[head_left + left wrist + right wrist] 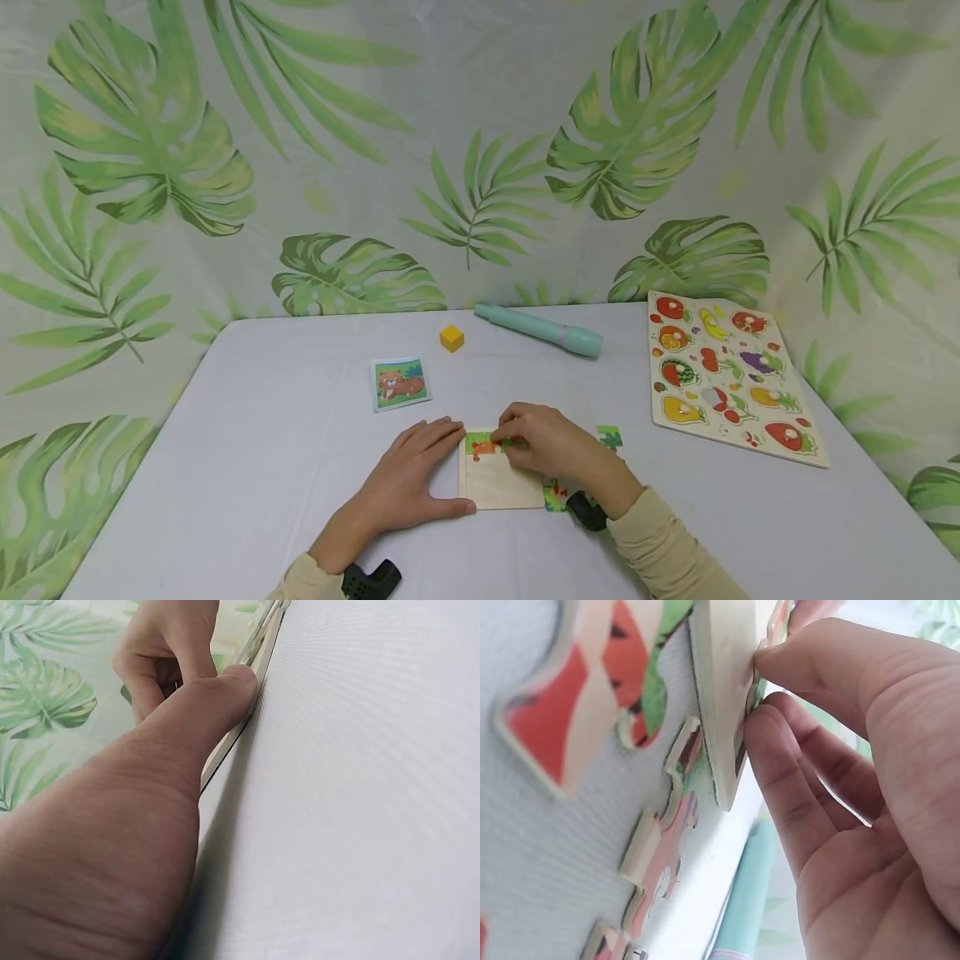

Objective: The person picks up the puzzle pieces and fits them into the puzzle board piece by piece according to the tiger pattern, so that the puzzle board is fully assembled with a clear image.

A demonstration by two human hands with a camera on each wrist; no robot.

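A small wooden puzzle board [501, 490] lies on the table between both hands. Along its top edge sit joined puzzle pieces [480, 448] in green and orange. My left hand [408, 473] rests spread along the board's left side, its thumb straight at the lower left corner and its fingertips near the upper left one. With thumb and fingertips, my right hand [551, 442] pinches a puzzle piece [757, 691] at the board's upper right, mostly covered by the fingers. Loose pieces lie right of the board, among them a green one [609, 436] and a red-and-green one [555, 495].
Behind the board are a bear picture card [401, 384], a yellow cube [452, 338] and a mint-green pen-shaped stick [540, 327]. A fruit peg puzzle board [727, 375] lies at the right edge. Leaf-patterned cloth [480, 200] hangs behind the white table [262, 450].
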